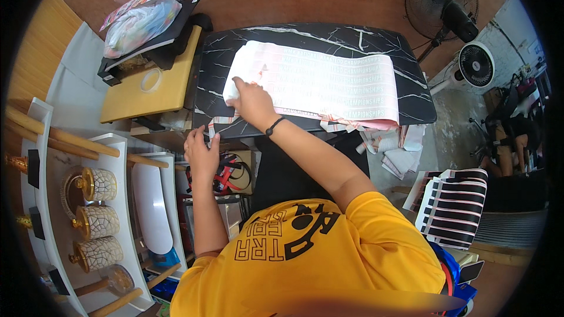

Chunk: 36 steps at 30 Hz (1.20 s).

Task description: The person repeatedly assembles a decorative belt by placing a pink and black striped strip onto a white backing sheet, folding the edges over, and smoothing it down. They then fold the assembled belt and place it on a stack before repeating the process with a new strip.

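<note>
A long white and pale pink printed sheet (329,82) with repeated rows of lettering lies across the black marbled table (417,105). My right hand (254,104) rests on its left end, thumb and index finger spread apart on the paper. Just off the table's front left edge, my left hand (201,155) is closed at the end of a narrow paper strip (223,120) with orange marks. This strip runs from beneath the sheet's near left corner. My left fingertips partly hide its lower end. More trimmed strips (338,123) hang at the table's front edge.
A yellow board (129,97) with a tape roll (151,80) stands left of the table. Shelves with gold-lidded jars (98,220) are at the left. Paper scraps (399,155) lie on the floor. Two fans (440,0) and striped black sheets (452,205) are at the right.
</note>
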Each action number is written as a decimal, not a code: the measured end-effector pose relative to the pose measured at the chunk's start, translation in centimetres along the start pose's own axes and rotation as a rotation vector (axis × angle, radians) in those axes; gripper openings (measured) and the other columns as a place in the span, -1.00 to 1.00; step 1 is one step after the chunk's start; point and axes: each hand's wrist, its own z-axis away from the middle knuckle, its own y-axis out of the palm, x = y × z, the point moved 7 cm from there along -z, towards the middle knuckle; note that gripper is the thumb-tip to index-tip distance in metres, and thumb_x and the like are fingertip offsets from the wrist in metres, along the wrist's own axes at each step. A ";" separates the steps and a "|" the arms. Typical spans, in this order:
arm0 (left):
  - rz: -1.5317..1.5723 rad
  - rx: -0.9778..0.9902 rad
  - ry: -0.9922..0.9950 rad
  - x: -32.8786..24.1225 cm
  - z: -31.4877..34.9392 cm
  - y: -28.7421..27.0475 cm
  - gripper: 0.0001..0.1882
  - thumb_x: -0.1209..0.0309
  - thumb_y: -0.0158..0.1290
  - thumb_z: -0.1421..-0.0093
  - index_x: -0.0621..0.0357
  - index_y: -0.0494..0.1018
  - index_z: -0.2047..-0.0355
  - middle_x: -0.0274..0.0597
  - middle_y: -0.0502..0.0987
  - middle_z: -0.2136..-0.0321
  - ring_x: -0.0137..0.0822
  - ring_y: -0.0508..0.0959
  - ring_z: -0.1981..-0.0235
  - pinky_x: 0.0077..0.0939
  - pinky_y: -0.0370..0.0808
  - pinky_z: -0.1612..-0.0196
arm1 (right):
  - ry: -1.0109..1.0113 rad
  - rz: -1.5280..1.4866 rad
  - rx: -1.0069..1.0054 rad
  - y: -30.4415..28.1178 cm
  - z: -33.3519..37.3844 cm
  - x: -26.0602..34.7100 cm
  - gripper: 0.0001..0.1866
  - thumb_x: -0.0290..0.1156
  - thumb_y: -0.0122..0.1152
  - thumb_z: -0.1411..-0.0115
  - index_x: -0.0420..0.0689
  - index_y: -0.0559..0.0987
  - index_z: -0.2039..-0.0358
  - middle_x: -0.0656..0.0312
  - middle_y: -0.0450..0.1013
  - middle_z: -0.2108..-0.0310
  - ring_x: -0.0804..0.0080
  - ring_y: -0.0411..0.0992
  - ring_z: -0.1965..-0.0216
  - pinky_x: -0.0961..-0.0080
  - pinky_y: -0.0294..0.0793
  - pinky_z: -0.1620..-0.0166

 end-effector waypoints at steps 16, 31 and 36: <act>0.226 0.333 -0.009 -5.5 -15.2 8.7 -0.21 0.14 0.29 -0.01 0.41 0.36 -0.16 0.17 0.60 0.15 -0.15 0.64 0.16 -0.27 0.55 0.08 | -0.095 -0.421 -0.188 0.2 1.9 -2.9 -0.61 -0.59 0.23 -0.02 -0.25 0.36 0.11 -0.08 0.34 0.10 -0.01 0.45 0.05 0.23 0.46 -0.01; 0.710 0.598 -0.194 -10.0 -14.6 7.0 -0.68 0.37 0.13 -0.08 0.19 0.38 0.18 -0.29 0.47 0.57 -0.53 0.36 0.73 -0.64 0.16 0.75 | -0.056 -0.678 -0.221 -1.5 2.8 -3.3 -0.23 -0.48 0.44 0.06 -0.18 0.27 -0.17 0.02 0.38 0.08 0.17 0.44 0.05 0.29 0.49 -0.03; 1.218 0.610 -0.167 -16.7 -10.0 3.6 -0.77 0.26 0.04 -0.33 0.14 0.38 0.15 -0.35 0.50 0.56 -0.57 0.38 0.74 -0.63 0.24 0.75 | -0.057 -0.390 -0.394 -7.2 3.8 -2.3 -0.33 -0.61 0.17 -0.06 -0.18 0.27 -0.23 -0.12 0.39 -0.05 -0.01 0.47 0.01 0.31 0.46 -0.06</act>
